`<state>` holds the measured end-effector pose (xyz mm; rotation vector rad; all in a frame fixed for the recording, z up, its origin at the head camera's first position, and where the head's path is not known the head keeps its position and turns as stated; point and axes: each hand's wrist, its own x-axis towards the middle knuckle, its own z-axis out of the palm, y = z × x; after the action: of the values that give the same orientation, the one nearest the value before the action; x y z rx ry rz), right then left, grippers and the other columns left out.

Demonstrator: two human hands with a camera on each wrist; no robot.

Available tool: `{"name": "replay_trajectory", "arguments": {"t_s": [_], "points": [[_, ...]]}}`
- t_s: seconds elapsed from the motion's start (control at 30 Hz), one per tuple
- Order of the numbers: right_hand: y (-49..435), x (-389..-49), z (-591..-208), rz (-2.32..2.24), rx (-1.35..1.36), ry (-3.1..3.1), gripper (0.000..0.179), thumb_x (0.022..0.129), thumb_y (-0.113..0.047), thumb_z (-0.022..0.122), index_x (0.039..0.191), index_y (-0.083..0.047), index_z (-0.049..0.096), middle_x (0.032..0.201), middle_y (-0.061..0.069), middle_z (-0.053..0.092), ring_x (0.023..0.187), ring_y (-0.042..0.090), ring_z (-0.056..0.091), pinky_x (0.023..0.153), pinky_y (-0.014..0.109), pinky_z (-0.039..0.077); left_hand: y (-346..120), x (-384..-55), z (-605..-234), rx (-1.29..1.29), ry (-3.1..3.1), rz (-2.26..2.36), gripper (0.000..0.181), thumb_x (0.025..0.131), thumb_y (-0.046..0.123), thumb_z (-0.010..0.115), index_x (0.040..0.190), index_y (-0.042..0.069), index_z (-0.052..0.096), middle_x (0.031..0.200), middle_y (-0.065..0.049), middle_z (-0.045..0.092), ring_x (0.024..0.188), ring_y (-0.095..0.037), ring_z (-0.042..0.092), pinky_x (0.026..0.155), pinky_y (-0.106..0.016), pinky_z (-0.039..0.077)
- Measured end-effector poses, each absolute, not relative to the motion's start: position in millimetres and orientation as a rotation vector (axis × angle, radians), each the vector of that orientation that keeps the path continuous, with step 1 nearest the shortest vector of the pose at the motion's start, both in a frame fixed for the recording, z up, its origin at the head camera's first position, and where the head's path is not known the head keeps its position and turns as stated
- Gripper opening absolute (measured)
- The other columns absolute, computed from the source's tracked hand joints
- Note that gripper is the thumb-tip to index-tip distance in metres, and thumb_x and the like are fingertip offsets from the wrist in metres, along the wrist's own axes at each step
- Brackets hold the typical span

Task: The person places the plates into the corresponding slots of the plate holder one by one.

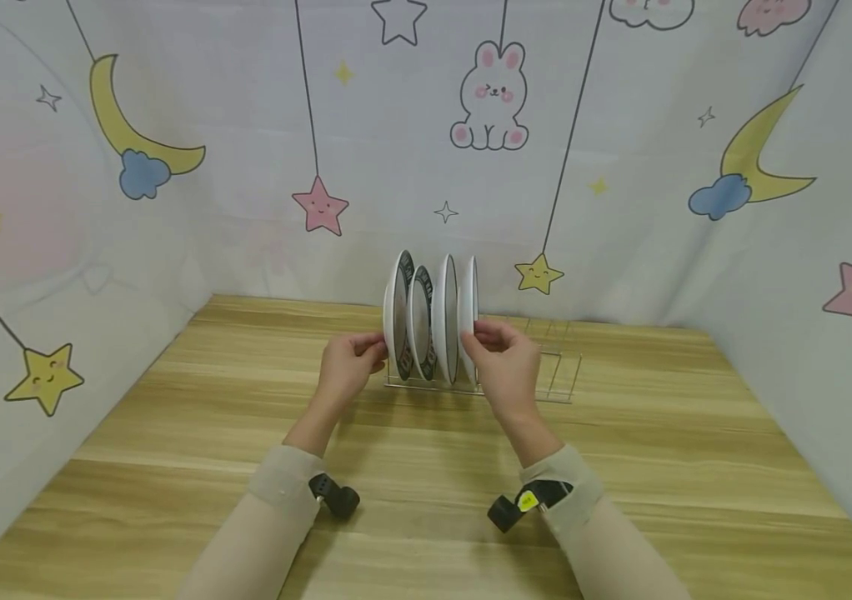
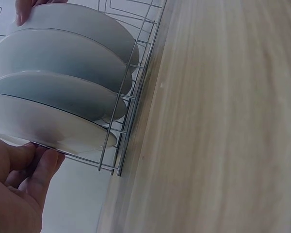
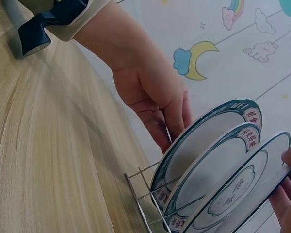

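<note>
Several white plates stand on edge side by side in a wire dish rack. My left hand is at the rack's left end, beside the leftmost plate; in the left wrist view its thumb and fingers pinch a rack wire just below that plate. My right hand pinches the edge of the rightmost plate, which stands upright. Between these two are a smaller plate and a larger plate. Dark green bands with red characters show on plate rims in the right wrist view.
The rack stands toward the back of a wood-grain table, and its right part holds no plates. A white cloth backdrop with cartoon stars, moons and a rabbit hangs behind and at both sides. Small black cameras sit on both wrists.
</note>
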<state>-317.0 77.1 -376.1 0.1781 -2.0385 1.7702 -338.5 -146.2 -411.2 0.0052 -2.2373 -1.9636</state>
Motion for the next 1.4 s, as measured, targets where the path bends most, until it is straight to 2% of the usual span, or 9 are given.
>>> {"name": "replay_trajectory", "arguments": {"t_s": [0.2,0.3,0.53,0.77,1.1,1.4], "points": [[87.0,-316.8,-373.3,1.777,0.190,-2.031,0.036,0.079,-0.027,0.086,0.105,-0.004,0.074,0.093,0.005,0.072,0.085,0.018,0.067,0.069,0.022,0.057,-146.1,-338.2,-410.8,-0.003,-2.230,-1.970,0.022,0.097,-0.001,0.060,0.116,-0.009,0.067,0.114,-0.023,0.068,0.099,-0.029,0.069,0.079,-0.026,0.059],[93.8,-317.1,-369.0,1.797,0.195,-1.986,0.040,0.078,-0.028,0.086,0.105,-0.003,0.073,0.093,0.006,0.073,0.084,0.018,0.068,0.070,0.022,0.058,-146.2,-337.2,-409.6,-0.010,-2.225,-1.973,0.023,0.097,-0.002,0.060,0.117,-0.009,0.067,0.115,-0.024,0.067,0.100,-0.029,0.069,0.081,-0.026,0.059],[118.4,-317.2,-364.3,1.838,0.125,-1.906,0.035,0.079,-0.019,0.086,0.104,0.000,0.073,0.093,0.008,0.073,0.084,0.018,0.068,0.073,0.022,0.058,-143.9,-337.0,-411.5,0.011,-2.232,-2.004,0.023,0.097,0.000,0.060,0.118,-0.009,0.066,0.116,-0.024,0.067,0.101,-0.028,0.069,0.081,-0.026,0.059],[150.6,-317.2,-364.8,1.819,0.041,-1.898,0.038,0.081,-0.025,0.084,0.108,-0.001,0.072,0.097,0.009,0.070,0.085,0.018,0.067,0.074,0.021,0.058,-144.8,-339.1,-411.9,-0.002,-2.232,-2.009,0.025,0.098,0.001,0.059,0.120,-0.008,0.065,0.118,-0.024,0.066,0.103,-0.030,0.068,0.081,-0.025,0.058],[202.4,-315.9,-366.5,1.883,-0.068,-1.738,0.039,0.079,-0.015,0.085,0.106,0.009,0.070,0.089,0.009,0.070,0.075,0.017,0.067,0.070,0.021,0.059,-146.7,-339.6,-408.2,-0.017,-2.240,-1.991,0.025,0.098,0.000,0.059,0.120,-0.010,0.064,0.117,-0.025,0.066,0.100,-0.027,0.069,0.081,-0.025,0.058],[236.0,-309.1,-365.4,1.882,-0.111,-1.685,0.033,0.078,-0.012,0.084,0.103,0.006,0.072,0.088,0.008,0.070,0.076,0.017,0.068,0.069,0.020,0.059,-146.7,-338.9,-409.4,-0.020,-2.256,-1.995,0.025,0.098,-0.001,0.058,0.120,-0.010,0.064,0.117,-0.026,0.065,0.096,-0.023,0.069,0.081,-0.025,0.058]]}}
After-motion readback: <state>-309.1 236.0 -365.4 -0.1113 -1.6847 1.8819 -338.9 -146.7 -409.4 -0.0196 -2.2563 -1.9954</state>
